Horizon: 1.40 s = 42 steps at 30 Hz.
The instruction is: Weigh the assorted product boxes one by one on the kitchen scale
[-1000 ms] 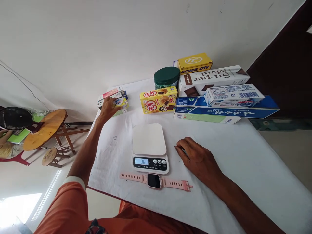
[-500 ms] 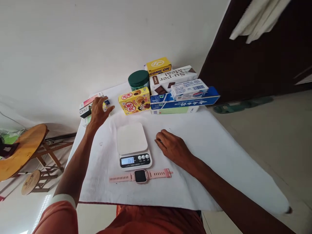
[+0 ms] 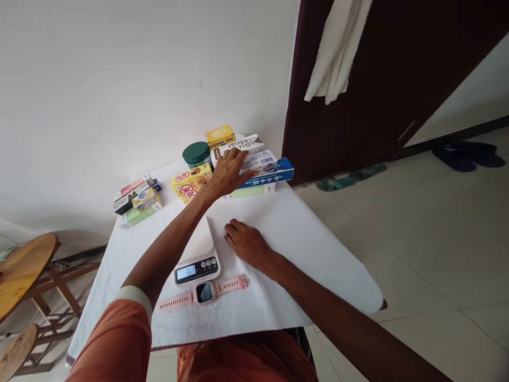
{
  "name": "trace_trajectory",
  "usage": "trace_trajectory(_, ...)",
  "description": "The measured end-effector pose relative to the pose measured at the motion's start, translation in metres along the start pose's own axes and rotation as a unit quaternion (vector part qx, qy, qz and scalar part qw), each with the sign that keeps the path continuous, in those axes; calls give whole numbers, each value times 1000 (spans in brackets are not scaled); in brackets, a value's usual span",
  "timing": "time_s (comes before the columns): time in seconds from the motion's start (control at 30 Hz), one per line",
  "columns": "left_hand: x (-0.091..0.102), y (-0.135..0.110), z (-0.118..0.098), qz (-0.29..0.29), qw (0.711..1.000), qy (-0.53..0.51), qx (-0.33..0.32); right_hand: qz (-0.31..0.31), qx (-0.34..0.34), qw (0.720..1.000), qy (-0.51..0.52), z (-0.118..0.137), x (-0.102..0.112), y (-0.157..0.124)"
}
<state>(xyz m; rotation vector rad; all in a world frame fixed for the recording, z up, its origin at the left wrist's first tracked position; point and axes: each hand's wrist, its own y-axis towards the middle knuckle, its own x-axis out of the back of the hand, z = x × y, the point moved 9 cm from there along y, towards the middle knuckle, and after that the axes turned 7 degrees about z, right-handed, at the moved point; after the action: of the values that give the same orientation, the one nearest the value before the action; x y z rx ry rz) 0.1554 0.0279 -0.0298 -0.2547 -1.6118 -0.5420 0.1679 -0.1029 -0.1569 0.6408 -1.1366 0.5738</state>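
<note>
My left hand (image 3: 228,172) is over the boxes at the back of the table, fingers apart, near the white-and-blue small box (image 3: 262,159). Whether it touches that box, I cannot tell. Under the small box lies a long blue box (image 3: 274,172); a white "Su-per Meal" box (image 3: 254,142) is behind. Loosely curled, my right hand (image 3: 246,243) rests on the white tablecloth, with nothing visible in it, to the right of the white kitchen scale (image 3: 199,269). The scale's display reads 363; my left forearm hides part of its plate.
A pink-strapped smartwatch (image 3: 205,292) lies in front of the scale. At the back stand a yellow snack box (image 3: 186,183), a green-lidded jar (image 3: 196,154) and a yellow "COME ON" box (image 3: 220,136). Several small boxes (image 3: 137,199) are piled at left. A wall rises behind.
My left hand has moved right, from the pile of small boxes at left to the boxes at the back. My right hand stays beside the scale. The whole view has shifted and tilted.
</note>
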Motion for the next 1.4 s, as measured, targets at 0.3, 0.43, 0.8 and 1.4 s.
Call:
trace_trajectory(0.3, -19, 22, 6, 9, 996, -47, 74, 30, -10, 999, 16, -2, -3, 1)
trace_trajectory(0.43, 9, -12, 8, -42, 989, -125, 62, 30, -16, 999, 24, -2, 1, 0)
trace_trajectory(0.8, 32, -241, 44, -18, 970, -149, 190, -64, 33, 996, 47, -4, 3, -8)
trace_trajectory(1.4, 38, -322, 97, -47, 951, -77, 297, -113, 73, 987, 88, -4, 8, -14)
